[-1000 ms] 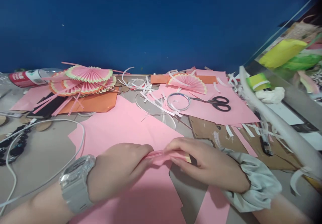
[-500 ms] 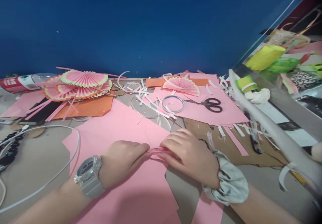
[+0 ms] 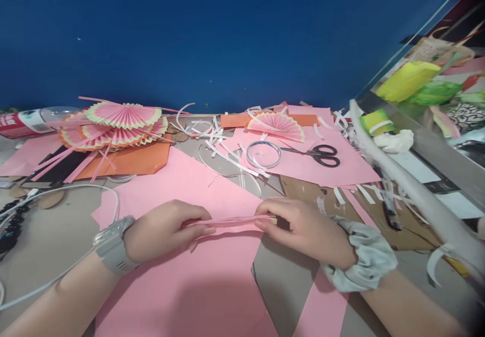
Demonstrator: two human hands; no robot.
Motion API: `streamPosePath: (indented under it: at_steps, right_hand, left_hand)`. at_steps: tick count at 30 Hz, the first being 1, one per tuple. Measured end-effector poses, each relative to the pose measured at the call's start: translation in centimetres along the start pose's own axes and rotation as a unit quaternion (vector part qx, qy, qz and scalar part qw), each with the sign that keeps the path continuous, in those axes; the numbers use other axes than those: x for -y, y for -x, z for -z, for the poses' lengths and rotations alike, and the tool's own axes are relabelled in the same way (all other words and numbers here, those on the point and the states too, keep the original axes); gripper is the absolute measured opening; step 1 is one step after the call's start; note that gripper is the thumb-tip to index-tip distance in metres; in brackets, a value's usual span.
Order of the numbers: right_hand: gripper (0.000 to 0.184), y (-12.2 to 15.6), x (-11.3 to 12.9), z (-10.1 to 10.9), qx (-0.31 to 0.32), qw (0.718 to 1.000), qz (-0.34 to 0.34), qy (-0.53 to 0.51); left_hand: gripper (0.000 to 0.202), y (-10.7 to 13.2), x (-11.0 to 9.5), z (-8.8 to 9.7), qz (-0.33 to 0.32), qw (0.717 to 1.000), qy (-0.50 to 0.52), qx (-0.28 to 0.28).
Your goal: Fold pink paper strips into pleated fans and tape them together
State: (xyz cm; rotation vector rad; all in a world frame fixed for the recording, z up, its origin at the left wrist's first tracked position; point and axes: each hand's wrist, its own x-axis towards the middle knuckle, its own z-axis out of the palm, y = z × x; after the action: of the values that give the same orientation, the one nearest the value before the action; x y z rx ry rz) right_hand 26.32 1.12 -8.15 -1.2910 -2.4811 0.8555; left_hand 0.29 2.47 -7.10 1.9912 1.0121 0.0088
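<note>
Left hand (image 3: 170, 231) and right hand (image 3: 299, 226) have drawn apart, baring more of the folded pink paper (image 3: 231, 222)

At the far left, a bottle (image 3: 22, 123) with a red and white label lies on its side near the back of the table (image 3: 68, 231). Black beads (image 3: 11, 233) sit at the left edge, and a white cable (image 3: 81, 187) loops from there beneath the left wrist, which wears a grey watch (image 3: 115, 246). Behind, pleated pink fans (image 3: 125, 113) with yellow-green and orange edges are stacked, partly over an orange sheet (image 3: 151, 160).

The left hand's fingers are closed in a pinch on the left end of the folded paper. This narrow strip stretches between the hands, above a large pink sheet (image 3: 182, 291); whether it touches that sheet I cannot tell. The right hand's fingers pinch its other end, where a pale yellowish edge shows.

Beyond the strip, white paper cuttings (image 3: 227, 157) lie scattered. Further right, a tape roll (image 3: 265, 166) lies just beside black-handled scissors (image 3: 313, 152) on another pink sheet (image 3: 352, 170), with a single pleated fan (image 3: 276, 125) behind them. Brown cardboard (image 3: 303, 190) lies nearer, and a pale green scrunchie (image 3: 364, 256) circles the right wrist.
</note>
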Motion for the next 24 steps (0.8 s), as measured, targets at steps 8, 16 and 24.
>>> streamPosePath:
  at_steps: [8,16,24]
  right_hand:
    - [0.022,-0.1,0.1,1.0,-0.017,0.941,-0.13,-0.313]
    - [0.023,-0.3,-0.9,0.5,-0.068,0.894,-0.161,-0.412]
    - [0.022,-0.4,-0.8,0.2,-0.084,0.907,-0.164,-0.379]
  left_hand:
    - [0.021,0.2,1.2,0.9,0.017,0.975,0.206,-0.08]
    - [0.018,-0.7,1.6,-0.8,0.003,0.926,0.344,-0.154]
    - [0.018,-1.1,1.5,-1.2,0.007,0.927,0.324,-0.19]
